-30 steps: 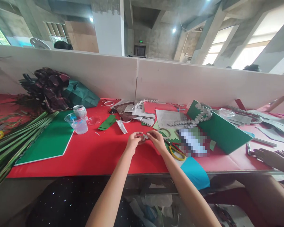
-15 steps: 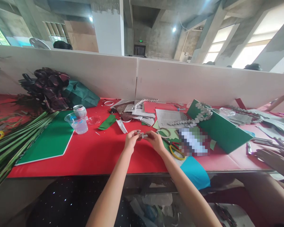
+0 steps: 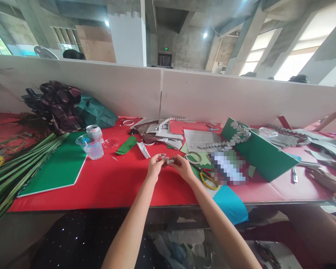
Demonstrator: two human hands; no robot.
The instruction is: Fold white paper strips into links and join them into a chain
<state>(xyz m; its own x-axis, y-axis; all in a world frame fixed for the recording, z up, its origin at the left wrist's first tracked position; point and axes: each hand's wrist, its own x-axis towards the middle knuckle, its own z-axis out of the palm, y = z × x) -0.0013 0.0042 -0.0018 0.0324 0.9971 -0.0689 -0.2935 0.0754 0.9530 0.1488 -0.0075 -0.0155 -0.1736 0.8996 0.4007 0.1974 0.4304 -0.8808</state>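
Both hands meet just above the red counter: the left hand and right hand pinch a small grey folded paper piece, too small to read clearly. Creases likely need firm, even fingertip pressure. Yellow-handled scissors lie beside; a plastic cup stands farther left.

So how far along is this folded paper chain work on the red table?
Looks done: a long chain of folded grey paper pieces lies across the green board. In hand: the left hand and right hand pinch one small folded grey piece between them. Left, as it seems: loose printed sheets sit unfolded behind, with scissors beside them.
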